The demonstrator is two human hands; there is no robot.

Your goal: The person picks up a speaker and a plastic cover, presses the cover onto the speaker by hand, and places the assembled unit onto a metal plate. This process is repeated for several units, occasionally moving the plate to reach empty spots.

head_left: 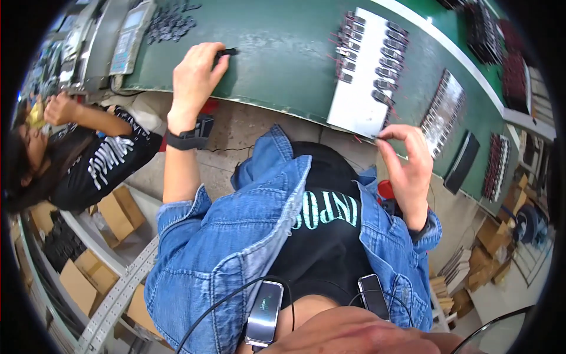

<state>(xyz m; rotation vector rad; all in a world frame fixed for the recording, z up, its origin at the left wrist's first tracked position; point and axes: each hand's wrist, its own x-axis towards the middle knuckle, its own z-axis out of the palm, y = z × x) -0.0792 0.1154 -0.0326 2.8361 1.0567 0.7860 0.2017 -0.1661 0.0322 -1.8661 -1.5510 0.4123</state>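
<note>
My left hand (pixel 196 76) reaches over the green table (pixel 277 71) and pinches a small black plastic part (pixel 229 52) between thumb and fingers. My right hand (pixel 411 158) is at the near corner of a white board (pixel 356 109), thumb and forefinger together at their tips. A tiny dark thing shows at those fingertips, too small to name. Two columns of small black parts with thin red wires (pixel 389 62) lie along the board's sides. Beyond my left hand, a heap of loose black parts (pixel 171 23) sits on the table.
To the right are a metal strip tray (pixel 443 109), a long black bar (pixel 461 162) and a row of dark pieces (pixel 496 167). A grey keypad device (pixel 130 38) stands at far left. Another person (pixel 94 153) works on my left. Cardboard boxes (pixel 121 213) are below.
</note>
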